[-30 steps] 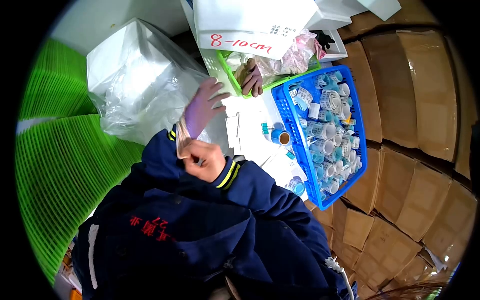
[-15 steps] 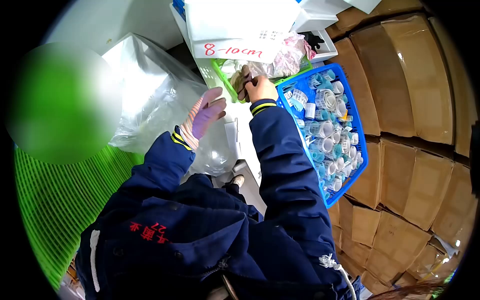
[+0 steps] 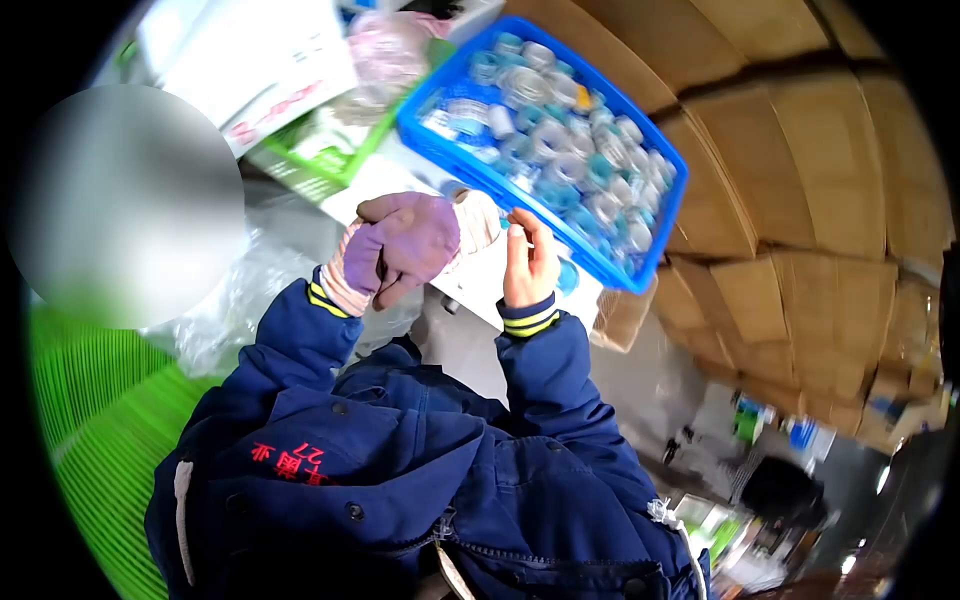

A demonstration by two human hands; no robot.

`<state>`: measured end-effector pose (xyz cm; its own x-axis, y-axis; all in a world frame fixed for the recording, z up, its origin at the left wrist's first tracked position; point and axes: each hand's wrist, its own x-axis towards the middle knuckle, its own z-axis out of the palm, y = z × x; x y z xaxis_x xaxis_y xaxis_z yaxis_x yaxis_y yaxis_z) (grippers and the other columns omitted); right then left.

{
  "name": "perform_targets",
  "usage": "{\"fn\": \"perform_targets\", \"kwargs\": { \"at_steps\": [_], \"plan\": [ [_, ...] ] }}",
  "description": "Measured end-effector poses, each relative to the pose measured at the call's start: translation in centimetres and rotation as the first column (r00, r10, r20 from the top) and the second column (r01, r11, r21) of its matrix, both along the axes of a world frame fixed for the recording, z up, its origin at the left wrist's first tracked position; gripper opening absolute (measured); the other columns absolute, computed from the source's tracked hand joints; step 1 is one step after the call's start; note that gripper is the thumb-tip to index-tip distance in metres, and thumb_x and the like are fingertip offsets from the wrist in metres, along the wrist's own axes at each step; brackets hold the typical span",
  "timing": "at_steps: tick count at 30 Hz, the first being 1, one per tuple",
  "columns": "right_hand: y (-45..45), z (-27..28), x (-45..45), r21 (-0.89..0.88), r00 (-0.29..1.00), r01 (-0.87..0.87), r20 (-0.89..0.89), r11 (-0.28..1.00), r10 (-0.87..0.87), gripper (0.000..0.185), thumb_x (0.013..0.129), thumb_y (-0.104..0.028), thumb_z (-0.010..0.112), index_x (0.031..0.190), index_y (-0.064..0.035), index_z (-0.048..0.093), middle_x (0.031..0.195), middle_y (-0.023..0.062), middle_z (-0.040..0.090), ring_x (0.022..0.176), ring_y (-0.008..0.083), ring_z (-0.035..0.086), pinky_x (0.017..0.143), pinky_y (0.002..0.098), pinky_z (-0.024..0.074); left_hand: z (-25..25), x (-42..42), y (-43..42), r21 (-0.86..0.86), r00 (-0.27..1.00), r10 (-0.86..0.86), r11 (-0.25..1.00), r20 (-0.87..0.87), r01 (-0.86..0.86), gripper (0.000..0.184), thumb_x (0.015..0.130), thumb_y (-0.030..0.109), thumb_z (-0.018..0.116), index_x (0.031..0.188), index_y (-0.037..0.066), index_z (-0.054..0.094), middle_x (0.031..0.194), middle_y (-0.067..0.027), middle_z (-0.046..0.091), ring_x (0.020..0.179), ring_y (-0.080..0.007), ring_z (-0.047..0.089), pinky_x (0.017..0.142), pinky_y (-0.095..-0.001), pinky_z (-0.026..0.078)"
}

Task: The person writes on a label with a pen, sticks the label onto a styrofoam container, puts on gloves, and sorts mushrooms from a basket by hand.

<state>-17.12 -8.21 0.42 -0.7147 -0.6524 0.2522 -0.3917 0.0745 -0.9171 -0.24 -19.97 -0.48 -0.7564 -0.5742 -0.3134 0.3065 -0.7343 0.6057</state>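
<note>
My left hand [image 3: 375, 265] wears a purple work glove with a striped cuff. Its fingers are closed on a second glove [image 3: 478, 222], whose pale striped cuff points right, toward my other hand. Blur makes the border between the two purple gloves hard to see. My bare right hand [image 3: 530, 262] is just right of that cuff, thumb and fingers apart, holding nothing. Behind both hands stands a blue basket [image 3: 520, 198], full of rolls of printed labels [image 3: 565, 140].
A green basket [image 3: 350, 160] with plastic bags stands behind my left hand, beside a white box [image 3: 270, 85] with red writing. Clear plastic sheeting [image 3: 270, 290] hangs at left. Cardboard boxes [image 3: 820, 160] are stacked along the right. A white tabletop [image 3: 470, 285] lies under my hands.
My right hand has come out of the green basket toward my body. The second glove is now in my left hand. The view has turned, showing more of the room at right.
</note>
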Motion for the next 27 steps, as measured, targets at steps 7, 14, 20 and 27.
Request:
{"fn": "perform_targets", "kwargs": {
  "at_steps": [7, 14, 20, 27],
  "plan": [
    [19.5, -0.1, -2.2, -0.261, 0.448, 0.004, 0.864, 0.965, 0.232, 0.037, 0.086, -0.009, 0.054, 0.122, -0.0005, 0.050, 0.100, 0.0069, 0.062, 0.090, 0.0136, 0.060, 0.078, 0.0261, 0.0490, 2.6, -9.5, 12.7, -0.106, 0.684, -0.712, 0.701, -0.160, 0.705, 0.028, 0.088, 0.022, 0.054, 0.103, -0.002, 0.057, 0.092, -0.0115, 0.062, 0.079, -0.0202, 0.063, 0.069, -0.0287, 0.052],
    [42.8, 2.1, 7.1, -0.209, 0.638, 0.637, 0.683, 0.742, -0.355, 0.011, 0.081, -0.004, 0.064, 0.088, -0.0018, 0.056, 0.086, 0.0036, 0.063, 0.077, 0.0091, 0.059, 0.071, 0.0245, 0.0486, 0.0, -13.4, 33.8, -0.729, 0.812, -0.501, 0.429, 0.299, 0.534, 0.029, 0.081, 0.012, 0.062, 0.104, -0.003, 0.056, 0.092, -0.0096, 0.057, 0.080, -0.0154, 0.056, 0.070, -0.0277, 0.047],
    [57.1, 0.7, 19.2, -0.129, 0.485, 0.874, 0.280, 0.468, -0.829, 0.017, 0.080, 0.002, 0.058, 0.095, -0.0011, 0.053, 0.077, 0.0010, 0.058, 0.068, 0.0048, 0.053, 0.061, 0.0209, 0.0447, 5.5, -5.4, 54.4, -0.472, -0.112, -0.900, -0.322, 0.421, 0.821, 0.027, 0.089, 0.031, 0.050, 0.085, 0.005, 0.055, 0.066, -0.0026, 0.054, 0.057, -0.0085, 0.049, 0.052, -0.0210, 0.038],
    [69.5, 2.6, 29.4, -0.100, 0.116, 0.980, -0.417, 0.172, -0.902, 0.028, 0.070, 0.006, 0.052, 0.094, -0.0048, 0.061, 0.072, 0.0118, 0.059, 0.063, 0.0301, 0.059, 0.056, 0.0333, 0.0497, 3.4, -4.2, 70.9, -0.087, -0.482, -0.820, -0.529, 0.308, 0.844, 0.025, 0.090, 0.025, 0.047, 0.083, 0.003, 0.057, 0.052, 0.0025, 0.044, 0.045, -0.0055, 0.042, 0.042, -0.0192, 0.031]
  ]
}}
